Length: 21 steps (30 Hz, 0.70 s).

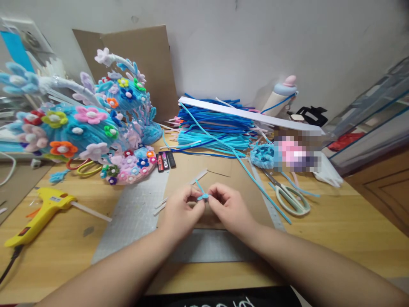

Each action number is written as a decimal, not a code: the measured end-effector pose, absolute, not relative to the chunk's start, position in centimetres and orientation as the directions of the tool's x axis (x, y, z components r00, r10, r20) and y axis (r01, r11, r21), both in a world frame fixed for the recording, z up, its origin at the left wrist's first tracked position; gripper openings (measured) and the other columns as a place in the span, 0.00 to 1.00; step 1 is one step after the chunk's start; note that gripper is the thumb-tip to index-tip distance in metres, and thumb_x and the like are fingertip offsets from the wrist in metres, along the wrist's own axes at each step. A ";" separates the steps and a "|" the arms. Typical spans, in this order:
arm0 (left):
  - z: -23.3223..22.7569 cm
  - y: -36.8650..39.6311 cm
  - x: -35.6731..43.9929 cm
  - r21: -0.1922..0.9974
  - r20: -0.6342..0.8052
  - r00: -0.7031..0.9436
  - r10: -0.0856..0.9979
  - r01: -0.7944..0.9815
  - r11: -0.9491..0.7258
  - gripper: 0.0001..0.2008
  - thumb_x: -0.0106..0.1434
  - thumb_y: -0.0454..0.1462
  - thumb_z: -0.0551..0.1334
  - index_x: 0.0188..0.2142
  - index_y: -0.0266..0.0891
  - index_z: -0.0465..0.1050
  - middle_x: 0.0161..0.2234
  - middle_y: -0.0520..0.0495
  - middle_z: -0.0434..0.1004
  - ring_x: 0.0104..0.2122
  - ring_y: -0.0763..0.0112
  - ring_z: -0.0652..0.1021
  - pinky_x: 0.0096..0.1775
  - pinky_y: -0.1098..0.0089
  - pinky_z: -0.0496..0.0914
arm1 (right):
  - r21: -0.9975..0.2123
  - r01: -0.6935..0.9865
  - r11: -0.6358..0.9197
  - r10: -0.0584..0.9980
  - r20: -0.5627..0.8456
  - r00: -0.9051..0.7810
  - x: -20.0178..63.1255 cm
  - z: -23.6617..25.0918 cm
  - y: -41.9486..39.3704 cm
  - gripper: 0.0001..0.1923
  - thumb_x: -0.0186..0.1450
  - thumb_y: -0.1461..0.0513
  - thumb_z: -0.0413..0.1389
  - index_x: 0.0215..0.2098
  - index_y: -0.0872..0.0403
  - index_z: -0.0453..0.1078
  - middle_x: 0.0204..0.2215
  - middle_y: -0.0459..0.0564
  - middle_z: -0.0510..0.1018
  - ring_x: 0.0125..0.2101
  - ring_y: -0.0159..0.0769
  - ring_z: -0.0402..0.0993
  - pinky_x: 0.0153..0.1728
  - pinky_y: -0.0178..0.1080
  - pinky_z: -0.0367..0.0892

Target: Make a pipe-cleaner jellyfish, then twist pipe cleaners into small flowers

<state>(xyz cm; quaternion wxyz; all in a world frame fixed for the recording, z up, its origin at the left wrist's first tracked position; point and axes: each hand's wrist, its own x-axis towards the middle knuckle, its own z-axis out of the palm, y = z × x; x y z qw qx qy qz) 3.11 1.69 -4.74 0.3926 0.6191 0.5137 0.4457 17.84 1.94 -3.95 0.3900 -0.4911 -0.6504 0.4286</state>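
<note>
Between my two hands, over the middle of the cardboard sheet [246, 200], is a small light-blue pipe cleaner [205, 196] bent into little loops, with one straight end sticking up to the left. My left hand [183, 209] pinches it from the left side, thumb and fingertips together. From the other side my right hand [228, 207] pinches it too, its fingertips almost touching those of the left. The fingers hide part of the looped piece. A long blue pipe cleaner [262, 187] lies to the right of my right hand.
Pipe-cleaner flower decorations [76, 128] stand at the left, above a yellow glue gun [44, 215]. Behind the cardboard is a stack of blue pipe cleaners [217, 123]. Scissors [292, 198] lie at the right. A grey cutting mat [128, 217] is under the cardboard.
</note>
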 end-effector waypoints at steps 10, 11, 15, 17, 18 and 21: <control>-4.1 2.7 3.0 0.942 -0.286 0.120 0.951 -0.147 0.302 0.12 0.49 0.41 0.67 0.25 0.36 0.69 0.20 0.51 0.75 0.22 0.74 0.74 0.30 0.73 0.67 | -0.981 0.188 0.056 0.952 -0.004 -0.305 18.5 -4.0 3.1 0.03 0.59 0.62 0.52 0.31 0.54 0.63 0.24 0.43 0.68 0.24 0.29 0.63 0.25 0.32 0.59; -4.1 2.7 3.0 0.940 -0.287 0.117 0.951 -0.155 0.303 0.12 0.49 0.41 0.68 0.25 0.35 0.69 0.20 0.51 0.74 0.21 0.75 0.73 0.29 0.74 0.66 | -0.981 0.188 0.040 0.950 -0.021 -0.311 18.5 -4.1 3.1 0.04 0.59 0.61 0.52 0.31 0.54 0.63 0.24 0.43 0.68 0.24 0.29 0.63 0.25 0.33 0.59; -4.2 2.6 3.0 0.938 -0.276 0.147 0.950 -0.175 0.300 0.12 0.49 0.41 0.68 0.25 0.35 0.68 0.18 0.53 0.73 0.20 0.77 0.71 0.27 0.75 0.64 | -0.983 0.182 0.004 0.940 -0.058 -0.337 18.1 -4.3 3.1 0.07 0.60 0.59 0.53 0.28 0.54 0.62 0.22 0.42 0.67 0.23 0.28 0.62 0.25 0.33 0.59; -4.3 2.6 3.0 0.932 -0.279 0.178 0.943 -0.185 0.311 0.12 0.49 0.40 0.68 0.26 0.36 0.67 0.18 0.53 0.73 0.20 0.77 0.71 0.28 0.75 0.64 | -0.988 0.148 -0.036 0.940 -0.083 -0.332 18.0 -4.4 3.1 0.08 0.60 0.58 0.53 0.27 0.54 0.62 0.21 0.42 0.68 0.22 0.28 0.62 0.23 0.32 0.58; -4.3 2.6 3.0 0.929 -0.283 0.189 0.940 -0.188 0.318 0.12 0.49 0.40 0.67 0.26 0.36 0.66 0.18 0.53 0.72 0.20 0.77 0.71 0.27 0.75 0.64 | -0.990 0.128 -0.062 0.938 -0.102 -0.332 18.0 -4.4 3.1 0.08 0.60 0.58 0.52 0.27 0.54 0.62 0.20 0.41 0.68 0.21 0.27 0.61 0.22 0.32 0.57; -4.4 2.6 3.0 0.926 -0.292 0.201 0.935 -0.184 0.329 0.12 0.50 0.41 0.66 0.25 0.37 0.65 0.18 0.54 0.72 0.20 0.77 0.71 0.27 0.75 0.63 | -0.990 0.087 -0.112 0.933 -0.135 -0.334 18.1 -4.3 3.1 0.09 0.60 0.57 0.53 0.27 0.53 0.61 0.18 0.40 0.67 0.18 0.26 0.60 0.20 0.31 0.56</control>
